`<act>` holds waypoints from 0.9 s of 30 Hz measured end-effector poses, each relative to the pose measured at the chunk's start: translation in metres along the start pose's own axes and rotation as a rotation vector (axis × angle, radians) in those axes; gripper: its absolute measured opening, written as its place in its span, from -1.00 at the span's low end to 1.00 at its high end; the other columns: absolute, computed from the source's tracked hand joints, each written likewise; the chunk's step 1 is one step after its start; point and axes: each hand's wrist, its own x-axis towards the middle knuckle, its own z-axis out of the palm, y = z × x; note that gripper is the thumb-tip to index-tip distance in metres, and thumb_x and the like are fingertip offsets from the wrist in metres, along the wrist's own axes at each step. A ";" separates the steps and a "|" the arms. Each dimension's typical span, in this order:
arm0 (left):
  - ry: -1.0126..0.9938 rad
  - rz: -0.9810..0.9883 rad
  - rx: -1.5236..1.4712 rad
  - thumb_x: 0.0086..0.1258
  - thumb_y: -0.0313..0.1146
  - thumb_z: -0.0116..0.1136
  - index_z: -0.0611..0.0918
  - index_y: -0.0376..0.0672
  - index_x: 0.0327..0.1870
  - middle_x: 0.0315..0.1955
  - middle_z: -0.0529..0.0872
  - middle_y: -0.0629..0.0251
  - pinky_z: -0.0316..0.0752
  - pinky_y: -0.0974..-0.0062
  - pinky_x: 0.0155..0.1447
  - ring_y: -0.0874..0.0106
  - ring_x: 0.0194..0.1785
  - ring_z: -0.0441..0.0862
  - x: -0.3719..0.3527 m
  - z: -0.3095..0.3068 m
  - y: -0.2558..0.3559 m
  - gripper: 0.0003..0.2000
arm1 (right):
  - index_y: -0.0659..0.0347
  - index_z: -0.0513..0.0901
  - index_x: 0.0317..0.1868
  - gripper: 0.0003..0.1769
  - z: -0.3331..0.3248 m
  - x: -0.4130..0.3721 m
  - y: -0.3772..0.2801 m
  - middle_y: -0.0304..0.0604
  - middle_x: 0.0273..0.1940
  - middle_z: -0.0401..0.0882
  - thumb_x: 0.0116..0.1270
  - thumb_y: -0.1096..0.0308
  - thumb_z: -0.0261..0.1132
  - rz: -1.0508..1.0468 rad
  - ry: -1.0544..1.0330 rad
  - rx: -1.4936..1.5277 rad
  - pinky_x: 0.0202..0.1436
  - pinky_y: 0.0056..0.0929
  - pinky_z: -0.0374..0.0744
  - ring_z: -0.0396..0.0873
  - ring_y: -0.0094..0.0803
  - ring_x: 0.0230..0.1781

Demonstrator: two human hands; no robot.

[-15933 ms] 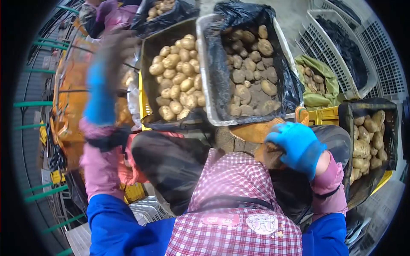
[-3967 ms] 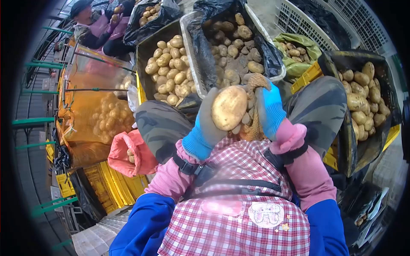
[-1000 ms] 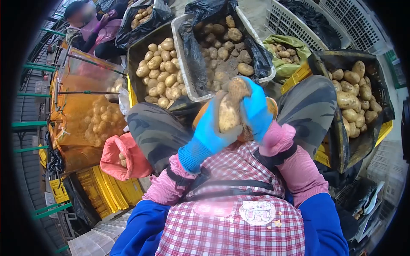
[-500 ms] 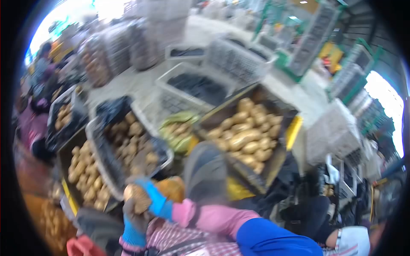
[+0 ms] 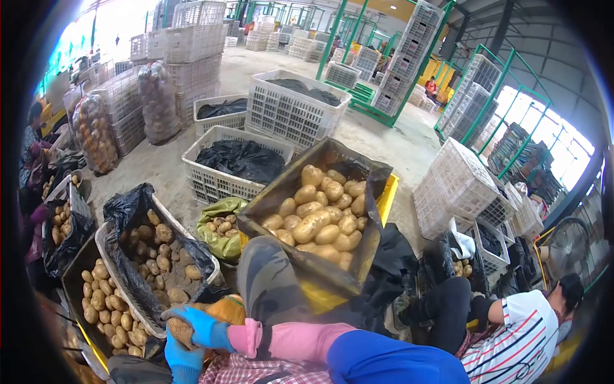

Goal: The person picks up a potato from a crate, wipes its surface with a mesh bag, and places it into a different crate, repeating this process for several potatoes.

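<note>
1. At lower left, the white crate's rim (image 5: pixel 126 289) rises beside the hands; its open top admits a hand from above.
2. At lower centre, the bent knee (image 5: pixel 272 281) blocks the low way rightward to the dark-lined box (image 5: pixel 371 246).
3. The green sack (image 5: pixel 231 249) fills the gap between crate and box.
4. Bare floor (image 5: pixel 377 153) opens at upper centre.
5. A seated person (image 5: pixel 518 333) obstructs lower right.

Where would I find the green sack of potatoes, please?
In the head view, the green sack sits left of centre, between the white crate of dusty potatoes and the dark-lined yellow crate.
</note>
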 end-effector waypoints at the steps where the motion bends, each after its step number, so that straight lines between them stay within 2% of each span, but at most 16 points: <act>1: -0.054 -0.092 -0.115 0.06 -0.30 0.53 0.39 -0.24 0.42 0.15 0.64 0.08 0.58 0.32 0.24 0.14 0.11 0.68 0.001 -0.001 0.004 -0.16 | 0.32 0.57 0.22 -0.56 0.004 -0.002 0.004 -0.06 -0.03 0.67 0.32 0.61 0.15 0.081 -0.069 -0.096 0.23 -0.28 0.53 0.63 -0.22 0.06; 4: -0.163 0.133 -0.037 0.06 -0.42 0.40 0.28 -0.35 0.48 0.23 0.58 -0.02 0.49 0.34 0.35 0.27 0.24 0.60 -0.010 -0.016 0.028 -0.14 | 0.31 0.61 0.15 -0.60 0.001 0.004 0.023 -0.14 -0.09 0.67 0.31 0.64 0.14 0.435 0.005 0.237 0.11 -0.30 0.55 0.59 -0.38 -0.03; 5: -0.158 0.093 0.004 0.04 -0.39 0.42 0.34 -0.31 0.46 0.25 0.56 0.00 0.51 0.31 0.35 0.24 0.28 0.58 -0.012 -0.015 0.013 -0.15 | 0.31 0.63 0.08 -0.61 -0.008 0.009 0.021 -0.24 -0.12 0.67 0.27 0.67 0.07 0.547 -0.002 0.377 0.01 -0.33 0.56 0.54 -0.48 -0.11; 6: -0.188 0.137 -0.189 0.06 -0.38 0.42 0.34 -0.29 0.46 0.27 0.56 0.00 0.52 0.30 0.34 0.23 0.29 0.57 -0.009 -0.012 0.015 -0.16 | 0.30 0.66 -0.04 -0.68 0.002 0.011 0.068 -0.27 -0.15 0.67 0.27 0.67 0.07 0.331 0.008 0.357 -0.02 -0.33 0.57 0.57 -0.42 -0.15; 8: -0.210 0.173 -0.553 0.10 -0.37 0.43 0.35 -0.26 0.46 0.29 0.54 0.01 0.54 0.26 0.33 0.20 0.30 0.56 -0.001 -0.012 0.024 -0.18 | 0.11 0.72 -0.17 -0.70 0.008 0.014 0.105 -0.20 -0.25 0.69 0.27 0.63 0.10 0.122 0.210 0.026 -0.08 -0.23 0.56 0.58 -0.32 -0.15; 9: -0.179 -0.027 -0.661 0.16 -0.30 0.45 0.34 -0.21 0.48 0.32 0.52 0.04 0.56 0.22 0.34 0.18 0.31 0.56 0.002 -0.004 0.014 -0.19 | 0.16 0.72 -0.16 -0.77 0.003 0.031 0.192 -0.01 -0.21 0.72 0.24 0.46 0.17 -0.099 0.062 -0.558 0.09 -0.13 0.59 0.65 -0.08 -0.14; 10: -0.205 -0.063 -0.738 0.20 -0.23 0.47 0.30 -0.18 0.51 0.35 0.50 0.06 0.58 0.20 0.34 0.16 0.32 0.56 -0.003 -0.015 0.039 -0.17 | 0.14 0.72 -0.19 -0.80 -0.008 0.031 0.179 -0.07 -0.19 0.71 0.34 0.39 0.14 -0.193 0.000 -0.841 0.00 -0.17 0.63 0.66 -0.14 -0.16; 11: -0.205 -0.227 -1.192 0.20 -0.16 0.50 0.29 -0.16 0.52 0.36 0.50 0.10 0.59 0.20 0.32 0.16 0.32 0.56 -0.012 -0.019 0.055 -0.13 | 0.15 0.68 -0.14 -0.80 -0.009 0.012 0.171 -0.15 -0.20 0.68 0.41 0.31 0.14 0.107 -0.111 0.062 -0.09 -0.26 0.64 0.65 -0.24 -0.19; 12: -0.213 -0.258 -1.292 0.24 -0.16 0.47 0.28 -0.13 0.53 0.36 0.51 0.13 0.63 0.25 0.26 0.22 0.30 0.58 -0.013 -0.026 0.053 -0.16 | 0.17 0.65 -0.09 -0.77 -0.016 -0.005 0.143 -0.23 -0.21 0.66 0.49 0.23 0.14 0.419 0.046 0.948 -0.18 -0.35 0.65 0.64 -0.34 -0.23; 13: -0.219 -0.291 -1.390 0.28 -0.16 0.44 0.27 -0.11 0.54 0.36 0.52 0.16 0.67 0.30 0.19 0.29 0.28 0.60 -0.013 -0.031 0.053 -0.18 | 0.21 0.67 -0.09 -0.78 -0.024 0.001 0.054 -0.24 -0.16 0.66 0.35 0.47 0.12 0.473 0.167 0.910 -0.05 -0.39 0.64 0.58 -0.45 -0.20; 15: -0.276 -0.206 -1.471 0.35 -0.19 0.36 0.26 -0.10 0.54 0.31 0.56 0.17 0.73 0.47 -0.10 0.34 0.21 0.64 -0.007 -0.038 0.051 -0.24 | 0.28 0.64 0.04 -0.63 -0.034 -0.004 0.018 -0.19 -0.11 0.69 0.30 0.54 0.02 0.328 0.135 0.693 0.01 -0.44 0.64 0.62 -0.44 -0.15; 18: -0.243 -0.134 -1.481 0.30 -0.35 0.33 0.20 -0.12 0.57 0.28 0.55 0.14 0.70 0.43 -0.12 0.30 0.12 0.68 -0.009 -0.048 0.045 -0.20 | 0.31 0.62 0.09 -0.53 -0.029 0.003 -0.018 -0.14 -0.10 0.71 0.24 0.60 -0.08 0.316 0.076 0.749 -0.01 -0.42 0.68 0.68 -0.38 -0.14; 21: -0.058 -0.113 -1.252 0.20 -0.47 0.35 0.19 -0.12 0.58 0.31 0.49 0.15 0.62 0.38 0.13 0.24 0.18 0.62 -0.009 -0.053 0.059 -0.13 | 0.30 0.57 0.17 -0.62 -0.032 0.005 -0.016 -0.11 -0.06 0.70 0.42 0.41 0.03 0.465 0.042 0.748 0.06 -0.39 0.67 0.69 -0.33 -0.09; 23: 0.028 0.113 -0.697 0.14 -0.50 0.38 0.23 -0.14 0.57 0.34 0.44 0.15 0.49 0.33 0.31 0.21 0.27 0.54 -0.004 -0.049 0.029 -0.12 | 0.29 0.51 0.28 -0.57 -0.030 0.007 -0.015 -0.07 0.05 0.67 0.51 0.25 0.08 0.478 -0.016 0.823 0.17 -0.35 0.64 0.67 -0.29 0.03; 25: 0.100 0.327 -0.190 0.09 -0.52 0.42 0.36 -0.20 0.50 0.37 0.40 0.15 0.23 0.26 0.53 0.19 0.45 0.34 -0.002 -0.052 0.029 -0.16 | 0.27 0.43 0.38 -0.47 -0.018 0.003 -0.031 -0.04 0.18 0.59 0.55 0.13 0.08 0.362 -0.015 0.936 0.28 -0.32 0.58 0.61 -0.29 0.16; 27: 0.127 0.298 -0.097 0.06 -0.50 0.45 0.40 -0.23 0.47 0.38 0.39 0.13 0.24 0.23 0.53 0.21 0.46 0.32 -0.005 -0.054 0.042 -0.18 | 0.29 0.23 0.54 -0.32 -0.018 0.004 -0.030 0.01 0.42 0.37 0.58 0.06 0.08 0.233 -0.153 0.939 0.51 -0.26 0.36 0.40 -0.26 0.42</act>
